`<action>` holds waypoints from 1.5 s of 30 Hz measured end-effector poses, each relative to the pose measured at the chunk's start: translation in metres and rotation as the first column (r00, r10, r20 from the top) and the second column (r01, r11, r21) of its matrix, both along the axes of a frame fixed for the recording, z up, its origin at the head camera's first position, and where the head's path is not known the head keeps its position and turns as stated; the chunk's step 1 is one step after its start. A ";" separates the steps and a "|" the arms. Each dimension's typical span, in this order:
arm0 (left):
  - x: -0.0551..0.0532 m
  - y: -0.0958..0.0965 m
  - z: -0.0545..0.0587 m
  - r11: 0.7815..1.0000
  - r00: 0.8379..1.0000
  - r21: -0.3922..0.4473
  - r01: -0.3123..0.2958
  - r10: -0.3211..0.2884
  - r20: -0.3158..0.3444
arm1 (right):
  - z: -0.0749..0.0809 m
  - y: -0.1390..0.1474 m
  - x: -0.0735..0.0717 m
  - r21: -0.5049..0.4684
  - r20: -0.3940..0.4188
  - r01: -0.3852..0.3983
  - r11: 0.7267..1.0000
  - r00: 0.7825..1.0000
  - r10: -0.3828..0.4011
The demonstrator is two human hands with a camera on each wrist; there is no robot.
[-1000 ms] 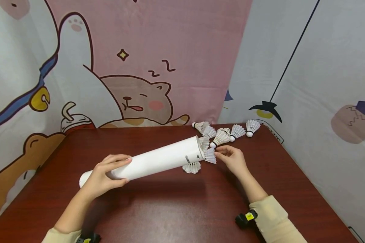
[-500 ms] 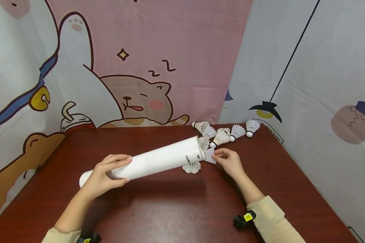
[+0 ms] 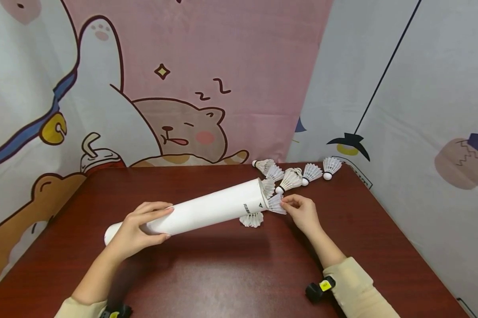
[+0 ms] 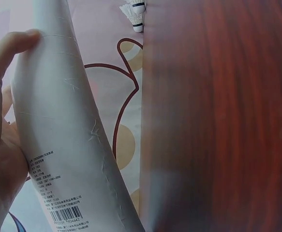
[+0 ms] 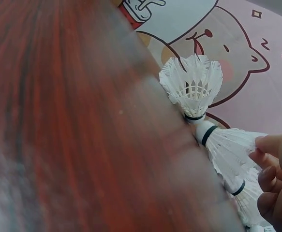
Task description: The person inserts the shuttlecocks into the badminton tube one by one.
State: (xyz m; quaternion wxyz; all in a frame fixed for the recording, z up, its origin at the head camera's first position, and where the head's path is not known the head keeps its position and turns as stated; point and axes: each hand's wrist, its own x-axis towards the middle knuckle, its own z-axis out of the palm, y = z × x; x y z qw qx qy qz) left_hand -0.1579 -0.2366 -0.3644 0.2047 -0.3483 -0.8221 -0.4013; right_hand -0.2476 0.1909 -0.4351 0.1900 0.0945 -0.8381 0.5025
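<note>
My left hand point(image 3: 137, 227) grips a long white shuttlecock tube point(image 3: 211, 212) near its left end, holding it slanted above the table with its mouth to the right. Printed text and a barcode point(image 4: 66, 213) show on the tube in the left wrist view. At the mouth, my right hand point(image 3: 304, 213) pinches the feathered skirt of a white shuttlecock point(image 3: 276, 205) between thumb and finger. The tube's rim hides that shuttlecock's base in the head view; the right wrist view shows a shuttlecock point(image 5: 228, 145) at the fingertips, its white base and dark band visible.
Partly hidden under the tube's mouth end sits another shuttlecock point(image 3: 252, 220). Several more, such as the shuttlecock point(image 3: 290, 180) behind my right hand, lie along the back right of the dark red table point(image 3: 231, 274). A cartoon-printed cloth point(image 3: 263, 88) hangs behind.
My right hand has moved slightly left and down from behind the shuttlecock's skirt to pinch its feathers. The left hand and tube have stayed in place.
</note>
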 end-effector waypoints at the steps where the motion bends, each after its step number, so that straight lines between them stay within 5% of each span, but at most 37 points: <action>1: 0.000 0.000 0.000 1.000 1.000 -0.001 -0.001 0.001 0.003 | 0.001 0.000 0.000 0.000 -0.010 -0.002 1.000 1.000 0.002; 14: -0.001 0.000 -0.001 1.000 1.000 0.000 0.005 -0.005 -0.022 | 0.026 0.005 0.005 -0.049 -0.178 0.011 0.999 0.984 -0.020; 24: -0.001 0.000 -0.001 1.000 1.000 0.001 0.006 -0.006 -0.001 | 0.086 -0.007 0.042 -0.089 -0.256 0.042 0.995 0.965 -0.064; 28: 0.000 0.000 -0.001 1.000 1.000 0.003 0.003 -0.003 0.006 | 0.099 -0.006 0.048 -0.117 -0.305 0.023 0.993 0.951 -0.058; 35: 0.000 0.000 0.000 1.000 1.000 0.000 -0.003 0.003 0.010 | 0.098 0.002 0.045 -0.213 -0.347 -0.072 0.974 0.938 -0.006; 45: -0.001 -0.001 -0.001 1.000 1.000 -0.002 -0.009 0.009 0.000 | 0.096 0.004 0.046 -0.198 -0.416 -0.195 0.961 0.904 0.098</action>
